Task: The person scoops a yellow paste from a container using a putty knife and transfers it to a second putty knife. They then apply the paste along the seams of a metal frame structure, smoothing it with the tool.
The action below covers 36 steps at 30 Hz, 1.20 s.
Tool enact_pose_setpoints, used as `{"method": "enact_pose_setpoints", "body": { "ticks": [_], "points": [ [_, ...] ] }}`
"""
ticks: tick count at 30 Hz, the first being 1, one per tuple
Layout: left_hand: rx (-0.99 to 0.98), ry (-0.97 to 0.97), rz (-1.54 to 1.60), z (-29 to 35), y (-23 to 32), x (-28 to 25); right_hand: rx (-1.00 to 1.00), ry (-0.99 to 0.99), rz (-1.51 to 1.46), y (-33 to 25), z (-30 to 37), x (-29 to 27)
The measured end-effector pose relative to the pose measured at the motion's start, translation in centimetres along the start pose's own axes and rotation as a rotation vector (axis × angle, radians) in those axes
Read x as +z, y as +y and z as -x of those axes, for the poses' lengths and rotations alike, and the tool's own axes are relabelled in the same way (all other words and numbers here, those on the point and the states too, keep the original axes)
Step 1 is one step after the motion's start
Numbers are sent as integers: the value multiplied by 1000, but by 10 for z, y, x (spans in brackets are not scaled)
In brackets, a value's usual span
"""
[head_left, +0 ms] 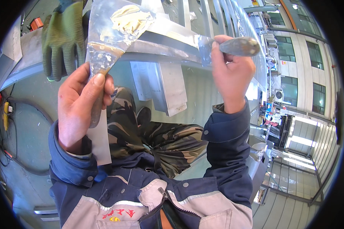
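My left hand (pixel 84 95) is closed round the handle of a wide putty knife (pixel 99 32), whose blade points away from me. A lump of cream-coloured putty (pixel 132 20) lies on that blade, with smears around it. In my right hand (pixel 233 72) is a smaller putty knife (pixel 239 46), gripped near where the worn handle meets the blade. Its blade is close to a long metal bar (pixel 168 45) of the frame in front of me; whether it touches the bar I cannot tell.
Green work gloves (pixel 63 42) hang at the far left. A short metal box section (pixel 162 86) juts toward me below the bar. Several parallel metal bars (pixel 204 17) lie beyond. Hoses and cables (pixel 30 110) run over the floor at left.
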<state>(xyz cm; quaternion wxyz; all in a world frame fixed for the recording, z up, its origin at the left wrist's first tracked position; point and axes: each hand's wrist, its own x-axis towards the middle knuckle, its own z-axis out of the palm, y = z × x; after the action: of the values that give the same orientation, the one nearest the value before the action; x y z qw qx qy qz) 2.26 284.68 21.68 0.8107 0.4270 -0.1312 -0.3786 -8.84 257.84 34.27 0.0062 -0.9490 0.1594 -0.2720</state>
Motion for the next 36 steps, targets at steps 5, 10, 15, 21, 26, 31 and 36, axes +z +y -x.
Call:
{"method": "enact_pose_setpoints", "body": {
  "ticks": [5,10,15,21,26,31,36],
  "points": [
    [-4,-3,-26,0,2,-1,-176,-41,56,-10,10,14],
    [-1,17,-33,0,2,0,-353,-32,95,-30,19,34],
    [37,52,-46,1,0,1,-378,-31,96,-37,29,50],
    [112,140,-45,3,4,1,-391,-32,80,-48,29,52],
    [151,166,-46,2,7,-5,-427,-8,53,-55,29,53],
    [180,192,-40,3,8,-10,-466,6,-86,-65,31,55],
    [181,207,-42,2,8,-11,-453,113,-148,-54,33,39]
  ]
}}
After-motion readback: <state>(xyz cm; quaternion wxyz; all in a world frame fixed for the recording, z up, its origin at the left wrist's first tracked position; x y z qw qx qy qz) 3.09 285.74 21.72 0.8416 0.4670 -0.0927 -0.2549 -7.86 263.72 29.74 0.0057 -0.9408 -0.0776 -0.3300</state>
